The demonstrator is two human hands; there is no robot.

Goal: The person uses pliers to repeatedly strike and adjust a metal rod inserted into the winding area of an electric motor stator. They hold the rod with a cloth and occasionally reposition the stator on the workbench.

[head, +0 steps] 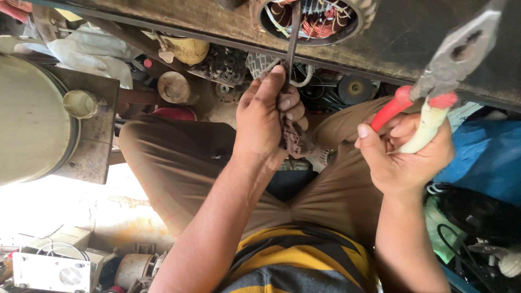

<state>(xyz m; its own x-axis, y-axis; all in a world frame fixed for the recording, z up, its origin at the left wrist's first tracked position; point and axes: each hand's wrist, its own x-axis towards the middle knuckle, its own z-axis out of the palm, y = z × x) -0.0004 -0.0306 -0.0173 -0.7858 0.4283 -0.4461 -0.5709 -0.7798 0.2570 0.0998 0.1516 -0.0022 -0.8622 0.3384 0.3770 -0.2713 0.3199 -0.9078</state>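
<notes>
My left hand (268, 122) grips the worn brown handle of a screwdriver (293, 49), whose dark shaft reaches up into a round motor stator (317, 19) with red copper windings on a wooden bench. My right hand (404, 149) holds pliers (453, 65) by their handles, one red and one pale; the grey jaws point up and right, away from the stator, with nothing between them. Both hands are above my lap in brown trousers.
A dark wooden bench edge (163, 21) runs across the top. Below it lie bolts, discs and metal parts (222, 65). A large pale drum (30, 119) and small cup (80, 103) are at left, a blue sheet (488, 157) at right, a white box (51, 268) bottom left.
</notes>
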